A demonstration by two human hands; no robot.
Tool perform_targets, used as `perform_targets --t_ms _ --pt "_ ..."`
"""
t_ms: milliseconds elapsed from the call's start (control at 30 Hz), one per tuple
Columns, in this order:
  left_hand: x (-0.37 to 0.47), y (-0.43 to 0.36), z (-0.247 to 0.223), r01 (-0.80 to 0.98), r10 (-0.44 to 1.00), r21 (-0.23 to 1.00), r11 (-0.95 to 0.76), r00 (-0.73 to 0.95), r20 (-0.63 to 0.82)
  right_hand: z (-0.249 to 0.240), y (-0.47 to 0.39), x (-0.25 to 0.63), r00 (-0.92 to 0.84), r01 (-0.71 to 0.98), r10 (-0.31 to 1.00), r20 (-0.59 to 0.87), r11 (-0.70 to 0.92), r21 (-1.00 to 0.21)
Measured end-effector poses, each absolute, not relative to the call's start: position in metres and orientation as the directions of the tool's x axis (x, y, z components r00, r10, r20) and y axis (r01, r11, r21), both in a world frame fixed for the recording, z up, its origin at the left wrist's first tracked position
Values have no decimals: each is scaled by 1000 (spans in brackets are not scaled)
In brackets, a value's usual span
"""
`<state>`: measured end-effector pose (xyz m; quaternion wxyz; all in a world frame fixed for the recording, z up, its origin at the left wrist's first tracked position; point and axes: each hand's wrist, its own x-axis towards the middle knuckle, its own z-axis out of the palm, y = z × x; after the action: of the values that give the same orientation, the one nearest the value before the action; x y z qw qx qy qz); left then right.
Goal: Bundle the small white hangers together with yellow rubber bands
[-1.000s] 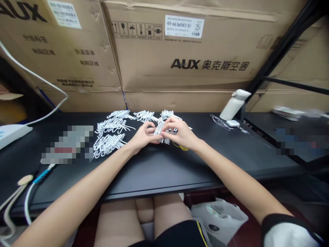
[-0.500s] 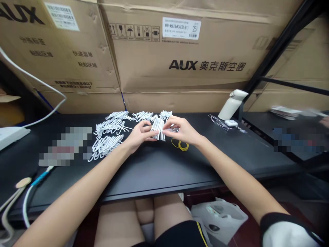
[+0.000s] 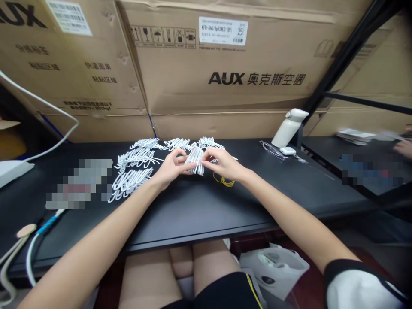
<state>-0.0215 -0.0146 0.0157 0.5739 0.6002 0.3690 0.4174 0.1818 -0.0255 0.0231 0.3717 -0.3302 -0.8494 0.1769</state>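
Bundle of white wire hooks [image 3: 195, 159] sits between the two hands, above the near-middle of the black bench [image 3: 199, 210]. Left hand [image 3: 171, 168]: half-curled, thumb and fingers closed on the bundle's left side. Right hand [image 3: 227, 164]: thumb and forefinger drawn to a narrow pinch at the bundle's right edge. One strand or several in that pinch: too small to make out.

Technique, as I judge it: left grip firm enough to stop the fan spreading, light enough for strands to slide level. Right fingertips best used to square ends and turn curves the same way; crossed strands likely snag.

Yellow bands [image 3: 224, 180] lie loose just below the right hand; sleeve best kept off them. Sorted hook piles [image 3: 131, 180] stand left and behind; low elbows there could disturb the nearest rows.
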Motion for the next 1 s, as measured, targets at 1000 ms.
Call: perform_targets --t_ms 1000 --pt "-33 -6 19 -106 883 963 249 433 -181 9 -25 169 -172 255 775 608 631 -733"
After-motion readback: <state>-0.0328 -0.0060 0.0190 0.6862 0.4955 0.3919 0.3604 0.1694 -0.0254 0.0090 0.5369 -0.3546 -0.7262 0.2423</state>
